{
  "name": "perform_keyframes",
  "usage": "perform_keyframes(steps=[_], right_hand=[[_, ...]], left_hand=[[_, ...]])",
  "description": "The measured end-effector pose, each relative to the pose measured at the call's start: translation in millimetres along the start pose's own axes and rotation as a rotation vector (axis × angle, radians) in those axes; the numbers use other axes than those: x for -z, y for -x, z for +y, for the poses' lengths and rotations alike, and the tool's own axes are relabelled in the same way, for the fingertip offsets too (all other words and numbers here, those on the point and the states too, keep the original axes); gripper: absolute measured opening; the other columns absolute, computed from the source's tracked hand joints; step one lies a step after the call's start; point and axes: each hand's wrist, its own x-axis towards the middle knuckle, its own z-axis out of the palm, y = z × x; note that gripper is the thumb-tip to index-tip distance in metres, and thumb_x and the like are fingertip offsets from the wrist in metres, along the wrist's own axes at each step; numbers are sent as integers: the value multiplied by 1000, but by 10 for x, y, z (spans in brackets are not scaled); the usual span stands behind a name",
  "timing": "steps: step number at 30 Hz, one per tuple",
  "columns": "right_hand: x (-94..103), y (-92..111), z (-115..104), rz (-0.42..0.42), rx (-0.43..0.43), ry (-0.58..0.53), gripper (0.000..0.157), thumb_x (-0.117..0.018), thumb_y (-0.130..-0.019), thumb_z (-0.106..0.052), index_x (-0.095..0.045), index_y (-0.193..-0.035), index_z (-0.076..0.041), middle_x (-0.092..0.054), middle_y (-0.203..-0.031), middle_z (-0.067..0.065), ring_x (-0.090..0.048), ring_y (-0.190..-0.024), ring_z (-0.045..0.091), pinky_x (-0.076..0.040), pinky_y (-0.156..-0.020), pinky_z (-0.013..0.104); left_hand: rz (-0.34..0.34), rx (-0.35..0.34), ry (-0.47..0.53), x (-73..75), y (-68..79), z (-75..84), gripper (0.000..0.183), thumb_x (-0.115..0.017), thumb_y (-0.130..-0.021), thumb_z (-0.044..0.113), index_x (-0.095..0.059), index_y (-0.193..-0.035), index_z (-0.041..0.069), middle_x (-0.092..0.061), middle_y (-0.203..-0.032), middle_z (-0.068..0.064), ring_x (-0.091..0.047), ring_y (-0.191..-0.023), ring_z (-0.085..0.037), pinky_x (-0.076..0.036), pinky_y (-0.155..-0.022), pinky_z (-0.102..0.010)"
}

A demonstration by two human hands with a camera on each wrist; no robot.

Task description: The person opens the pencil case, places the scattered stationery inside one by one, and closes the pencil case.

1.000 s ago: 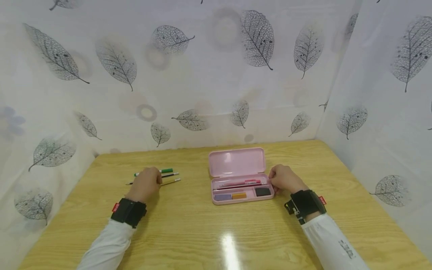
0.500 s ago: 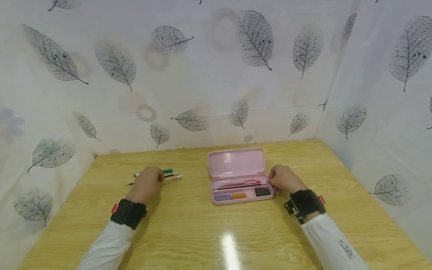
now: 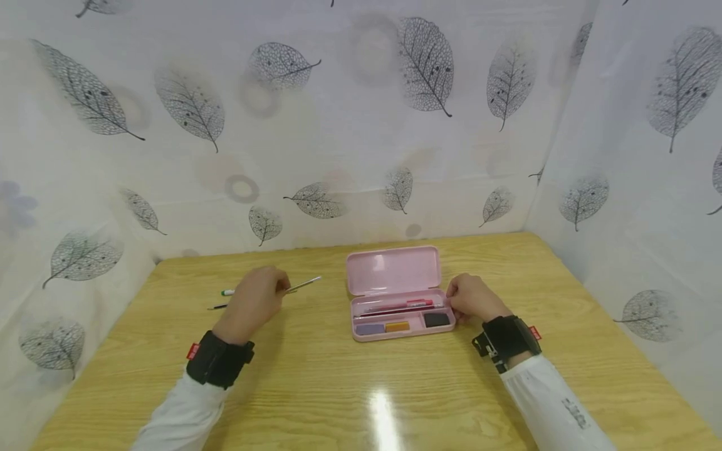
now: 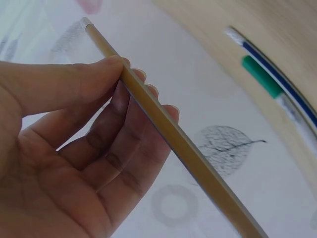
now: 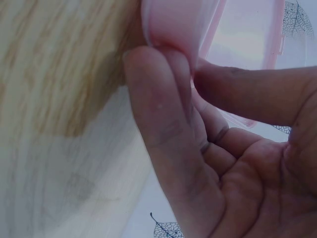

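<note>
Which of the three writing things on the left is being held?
The yellow-brown pencil: the left grip pinches it, while the green-ended marker and dark blue one lie on the table.

My table point(image 3: 327, 388) has a wood-grain top, smooth & v. glossy, w/ a bright streak of reflected light. The pink pencil case point(image 3: 394, 272) looks like hard, smooth plastic, shiny inside. The pencil point(image 4: 183, 151) I'm pinching has flat sides w/ a smooth, low-sheen yellowish finish. The green cap point(image 4: 261, 78) looks like plastic. My wrist straps point(image 3: 217, 360) are matt black, fabric-like; my white sleeves point(image 3: 186, 407) are matt cloth, slightly creased. Leaf-print sheeting point(image 3: 338, 138): thin, mostly smooth; cloth vs. plastic, can't tell.
</note>
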Motion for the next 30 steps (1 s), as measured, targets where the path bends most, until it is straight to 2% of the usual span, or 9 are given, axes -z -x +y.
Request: perform_keyframes(steps=[7, 13, 18, 23, 30], right_hand=[[-9, -8, -5, -5, -21, 8, 7, -64, -90, -1, -62, -85, 4, -63, -66, 11, -61, -52, 16, -57, -48, 29], [-10, -27, -5, -6, -34, 14, 8, -65, -90, -2, -62, -86, 4, -63, -67, 11, -61, -53, 16, -57, -49, 29], [-4, -39, 1, -11, -41, 15, 8, -65, -90, -3, -62, -87, 4, -64, -69, 12, -62, -54, 16, -57, -50, 28], [-1, -31, 1, -8, -36, 28, 8, -65, -90, -2, -63, -86, 4, -64, -69, 12, -61, -53, 16, -58, -49, 28], [-7, -14, -3, -1, -22, 24, 8, -65, -89, -2, -63, -84, 4, -64, -67, 11, -61, -52, 16, -58, -49, 29]], left_hand=[[56, -73, 28, 30, -124, 354, 9, -68, -84, -3, -75, -88, 1, -73, -86, -13, -66, -79, -29, -58, -70, -46], [96, -194, 43, 17, -292, 733, 11, -66, -83, -6, -75, -86, 1, -73, -86, -13, -67, -80, -28, -59, -72, -44], [104, -279, 34, -37, -413, 1032, 15, -63, -82, -8, -74, -82, 2, -68, -79, -7, -61, -73, -19, -57, -67, -38], [61, -333, 10, -137, -517, 1247, 16, -62, -84, -7, -72, -80, 6, -67, -78, -4, -59, -73, -17, -57, -68, -35], [-13, -368, 26, -299, -612, 1424, 13, -63, -86, -3, -73, -83, 5, -69, -81, -5, -62, -76, -19, -59, -70, -35]])
